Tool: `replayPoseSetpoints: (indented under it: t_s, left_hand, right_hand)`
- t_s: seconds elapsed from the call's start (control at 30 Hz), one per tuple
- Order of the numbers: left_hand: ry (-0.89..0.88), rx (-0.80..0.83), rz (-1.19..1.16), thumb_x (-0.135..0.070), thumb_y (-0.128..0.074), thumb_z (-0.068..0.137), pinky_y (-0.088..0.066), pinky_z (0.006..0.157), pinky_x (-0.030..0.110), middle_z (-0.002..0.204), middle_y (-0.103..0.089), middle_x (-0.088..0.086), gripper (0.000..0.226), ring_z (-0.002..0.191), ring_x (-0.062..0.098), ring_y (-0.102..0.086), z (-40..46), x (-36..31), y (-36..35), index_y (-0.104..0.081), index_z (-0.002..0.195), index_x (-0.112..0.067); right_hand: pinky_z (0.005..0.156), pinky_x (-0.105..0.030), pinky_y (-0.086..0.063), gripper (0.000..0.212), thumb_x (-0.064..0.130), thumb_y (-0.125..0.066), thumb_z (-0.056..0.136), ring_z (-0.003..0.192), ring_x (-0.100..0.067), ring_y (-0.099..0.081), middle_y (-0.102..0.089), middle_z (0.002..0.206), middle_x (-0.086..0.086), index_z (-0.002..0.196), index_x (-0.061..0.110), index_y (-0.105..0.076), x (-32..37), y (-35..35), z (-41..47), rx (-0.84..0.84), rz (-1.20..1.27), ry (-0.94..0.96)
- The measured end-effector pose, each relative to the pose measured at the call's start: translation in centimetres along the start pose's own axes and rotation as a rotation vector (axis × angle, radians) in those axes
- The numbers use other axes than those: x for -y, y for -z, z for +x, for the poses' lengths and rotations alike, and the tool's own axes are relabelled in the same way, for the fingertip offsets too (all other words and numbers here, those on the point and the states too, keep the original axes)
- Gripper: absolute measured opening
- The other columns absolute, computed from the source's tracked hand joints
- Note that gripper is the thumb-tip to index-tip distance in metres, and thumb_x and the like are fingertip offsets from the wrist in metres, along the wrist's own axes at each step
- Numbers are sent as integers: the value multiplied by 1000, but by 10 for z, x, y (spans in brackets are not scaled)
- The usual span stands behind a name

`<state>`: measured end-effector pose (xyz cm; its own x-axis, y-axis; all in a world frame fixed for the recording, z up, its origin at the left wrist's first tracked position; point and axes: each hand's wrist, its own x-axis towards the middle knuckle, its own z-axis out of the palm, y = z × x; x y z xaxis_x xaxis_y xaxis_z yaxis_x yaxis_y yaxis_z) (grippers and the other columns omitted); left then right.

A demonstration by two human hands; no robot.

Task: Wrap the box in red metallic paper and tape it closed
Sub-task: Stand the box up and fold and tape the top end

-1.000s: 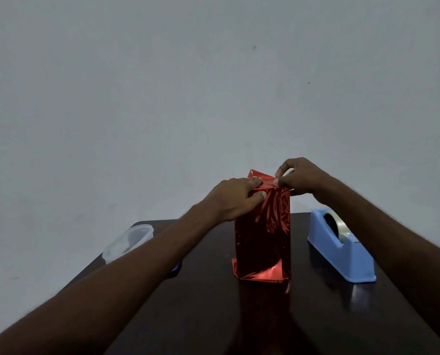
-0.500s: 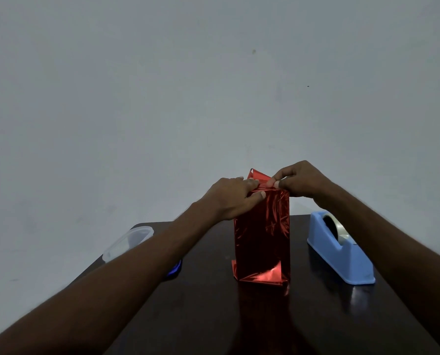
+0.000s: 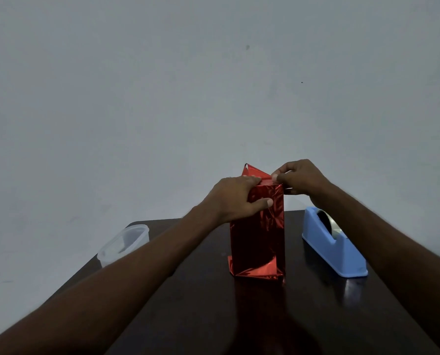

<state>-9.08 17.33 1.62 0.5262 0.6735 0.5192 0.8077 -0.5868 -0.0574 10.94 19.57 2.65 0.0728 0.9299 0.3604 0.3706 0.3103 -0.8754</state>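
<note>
A tall box wrapped in red metallic paper (image 3: 258,242) stands upright in the middle of the dark table (image 3: 213,303). My left hand (image 3: 235,198) grips its upper left side, thumb across the front and fingers over the top edge. My right hand (image 3: 299,176) pinches the paper at the top right corner, fingertips pressed on the fold. A pointed red flap (image 3: 250,171) sticks up behind the two hands. Whether a piece of tape is under my right fingers I cannot tell.
A blue tape dispenser (image 3: 334,243) with a roll in it stands to the right of the box. A clear plastic container (image 3: 124,244) sits at the table's far left corner. A plain grey wall rises behind the table.
My left thumb has slid lower down the box's front. My right hand stays pinched at the top right corner, shifted slightly.
</note>
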Motion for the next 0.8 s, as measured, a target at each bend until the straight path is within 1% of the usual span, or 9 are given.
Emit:
replayPoseSetpoints:
  t_s: [0.1, 0.17, 0.27, 0.37, 0.47, 0.57, 0.63, 0.7, 0.8]
  left_hand:
    - [-7, -12, -3, -63, -51, 86, -45, 99, 34, 134, -61, 4, 71, 120, 22, -58, 0, -2, -2, -50, 140, -16]
    - [-2, -27, 0, -60, -56, 88, -42, 103, 34, 139, -58, 4, 71, 125, 22, -54, 2, -2, -5, -49, 142, -15]
    - [-4, -40, 7, -59, -60, 87, -40, 106, 35, 141, -56, 4, 73, 128, 21, -52, 5, -2, -9, -48, 143, -14]
    - [-11, -45, 19, -58, -61, 87, -38, 108, 36, 143, -54, 5, 75, 129, 22, -51, 11, -4, -13, -46, 144, -13]
    - [-18, -41, 35, -60, -59, 86, -29, 115, 41, 144, -53, 6, 77, 131, 22, -49, 16, -8, -19, -45, 145, -13]
    - [-20, -45, 56, -62, -57, 85, -20, 119, 41, 145, -52, 6, 79, 134, 21, -47, 18, -8, -23, -44, 145, -13]
    - [-25, -52, 64, -62, -58, 85, -28, 114, 38, 140, -55, 7, 77, 128, 24, -51, 19, -9, -23, -47, 143, -13]
    - [-33, -54, 63, -64, -55, 81, -39, 104, 35, 134, -60, 9, 79, 120, 27, -56, 20, -10, -22, -50, 140, -11]
    - [-38, -57, 54, -64, -53, 78, -44, 98, 35, 132, -62, 9, 80, 118, 28, -58, 21, -8, -21, -52, 138, -11]
  right_hand:
    - [76, -39, -61, 22, 28, -69, 90, 81, -25, -73, -73, 89, -11, 93, 6, -71, -18, 15, -7, -96, -86, 24]
    - [73, -37, -59, 30, 38, -65, 91, 72, -24, -70, -71, 76, -6, 82, 10, -69, -31, 30, -16, -133, -469, 51]
    - [55, -25, -42, 31, 34, -66, 87, 62, -19, -56, -56, 63, -2, 69, 12, -52, -47, 46, -30, -128, -950, -78]
    - [57, -25, -38, 22, 28, -63, 87, 68, -18, -52, -48, 70, 1, 79, 13, -50, -55, 57, -46, -82, -1138, -199]
    - [53, -24, -36, 16, 16, -62, 82, 64, -15, -50, -51, 74, -1, 76, 13, -48, -60, 65, -54, -68, -1138, -264]
    - [52, -23, -45, 13, 7, -61, 78, 56, -20, -61, -60, 75, -6, 74, 10, -49, -61, 67, -57, -92, -1000, -335]
    - [49, -24, -52, 10, 2, -59, 79, 45, -26, -66, -65, 72, -12, 73, 7, -52, -59, 67, -58, -100, -913, -378]
    - [50, -25, -55, 10, 1, -58, 80, 45, -29, -68, -67, 68, -15, 73, 5, -53, -59, 67, -57, -87, -871, -418]
    - [53, -27, -57, 11, 3, -59, 81, 49, -31, -70, -70, 68, -18, 72, 6, -54, -60, 66, -55, -73, -816, -482]
